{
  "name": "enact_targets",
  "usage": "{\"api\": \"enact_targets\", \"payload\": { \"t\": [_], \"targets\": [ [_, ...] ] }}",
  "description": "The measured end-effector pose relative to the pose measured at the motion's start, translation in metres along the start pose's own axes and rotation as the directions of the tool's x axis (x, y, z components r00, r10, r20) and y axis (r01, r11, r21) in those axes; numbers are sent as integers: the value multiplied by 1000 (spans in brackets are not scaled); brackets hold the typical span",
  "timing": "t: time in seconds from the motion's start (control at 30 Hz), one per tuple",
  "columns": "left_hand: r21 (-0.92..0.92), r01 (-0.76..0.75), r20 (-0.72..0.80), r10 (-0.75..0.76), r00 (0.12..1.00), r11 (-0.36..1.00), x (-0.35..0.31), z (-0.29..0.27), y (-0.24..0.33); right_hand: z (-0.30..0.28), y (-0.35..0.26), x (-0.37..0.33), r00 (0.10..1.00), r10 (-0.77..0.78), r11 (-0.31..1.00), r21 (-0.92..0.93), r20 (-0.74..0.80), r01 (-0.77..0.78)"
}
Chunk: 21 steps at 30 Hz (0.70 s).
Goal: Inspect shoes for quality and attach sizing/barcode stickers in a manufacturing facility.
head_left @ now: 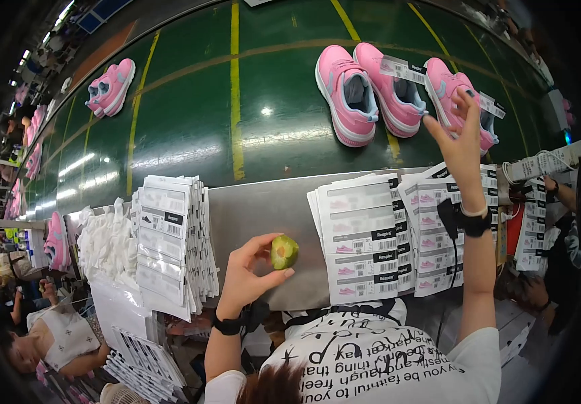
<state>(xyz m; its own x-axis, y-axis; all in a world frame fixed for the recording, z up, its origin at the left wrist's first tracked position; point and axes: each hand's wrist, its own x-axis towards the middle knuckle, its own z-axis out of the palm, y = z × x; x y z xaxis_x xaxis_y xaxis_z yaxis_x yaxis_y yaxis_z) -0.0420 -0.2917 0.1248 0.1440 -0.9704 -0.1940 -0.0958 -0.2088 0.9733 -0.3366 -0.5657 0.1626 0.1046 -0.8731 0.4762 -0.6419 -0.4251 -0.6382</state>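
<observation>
My left hand (253, 269) is closed round a small green fruit (285, 252) with its flesh bitten open, held over the bare metal ledge. My right hand (460, 138) reaches over the green belt, its fingers apart, in front of a pink sneaker (444, 84). Whether its fingertips touch that shoe is hidden. To its left stand two more pink sneakers, a left one (345, 101) and a right one (389, 94), toes pointing away. A paper tag (401, 69) lies across the right one of these, and another tag (492, 106) hangs by the shoe behind my hand.
Label sheets with shoe pictures (361, 236) are stacked on the metal ledge (263, 209) below my right arm. Another pile of sheets (162, 236) and white wrapped bundles (105, 239) lie left. Further pink shoes (111, 87) sit on the green belt (189, 128). Other people are on both sides.
</observation>
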Motion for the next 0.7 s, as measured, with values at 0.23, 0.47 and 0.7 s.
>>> {"api": "enact_targets", "payload": {
  "t": [0.23,0.47,0.7],
  "targets": [
    [-517,-69,406,315,858,853,27,33,106,-62,-42,-108,931,100,983,108,351,-146],
    [-780,-186,578,802,152,598,38,99,218,-90,-60,-179,907,192,956,138,375,-259],
    [-812,-124,576,747,-333,571,49,145,282,-125,-67,-219,961,224,966,95,165,-241]
  ]
}}
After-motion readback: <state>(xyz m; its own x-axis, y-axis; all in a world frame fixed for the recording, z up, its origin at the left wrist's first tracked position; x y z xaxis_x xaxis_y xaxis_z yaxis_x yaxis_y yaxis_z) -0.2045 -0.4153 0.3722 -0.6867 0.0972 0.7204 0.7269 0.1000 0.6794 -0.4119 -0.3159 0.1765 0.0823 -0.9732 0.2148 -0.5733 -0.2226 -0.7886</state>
